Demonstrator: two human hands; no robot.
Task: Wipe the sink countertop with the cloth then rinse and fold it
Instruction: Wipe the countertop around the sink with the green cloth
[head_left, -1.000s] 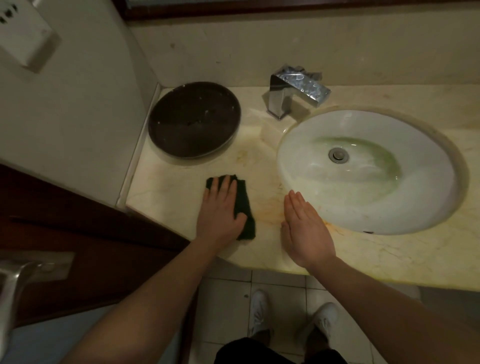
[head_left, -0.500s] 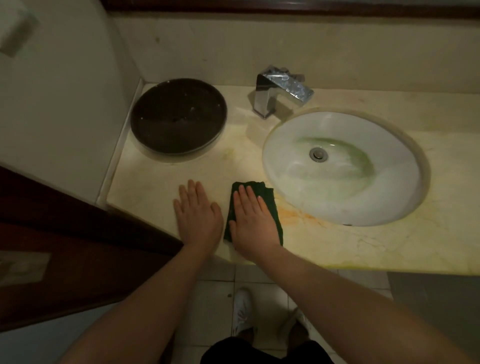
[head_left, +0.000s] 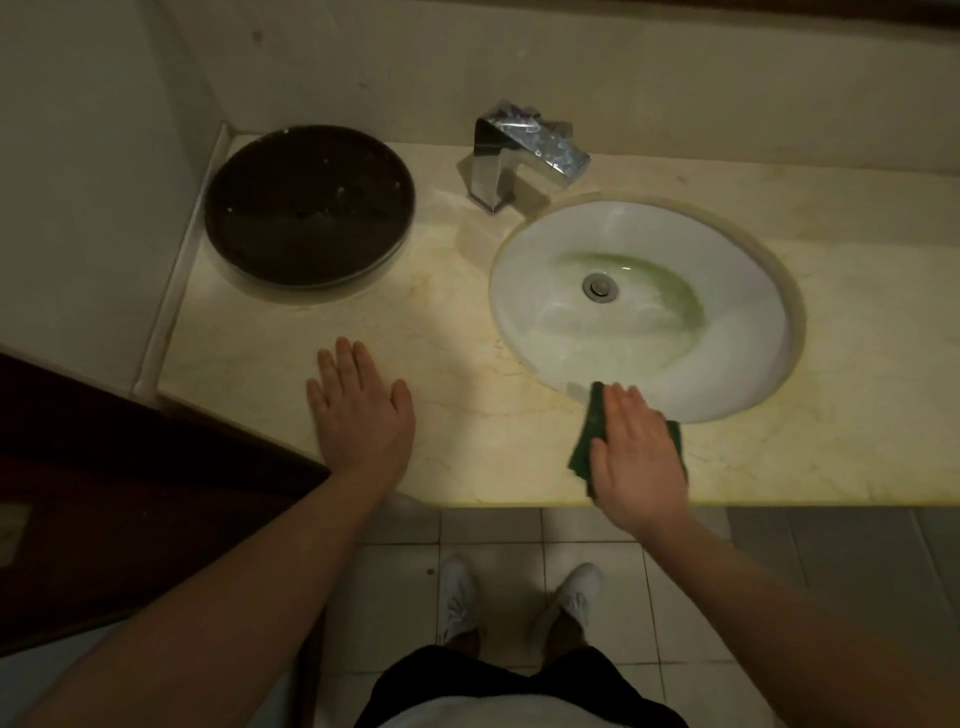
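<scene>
While the marble countertop (head_left: 467, 384) runs from left to right, the white sink (head_left: 644, 312) sits in it on the right. A dark round tray (head_left: 309, 205) rests far left. A shiny faucet (head_left: 524, 153) stands behind the sink. The left hand (head_left: 358, 415) lies flat and spread out, holding nothing. The right hand (head_left: 636, 457) presses flat on the green cloth (head_left: 584, 447) at the sink's near edge.

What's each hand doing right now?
Left hand: open, flat on the countertop, holding nothing.
Right hand: open, pressing the green cloth flat.
</scene>
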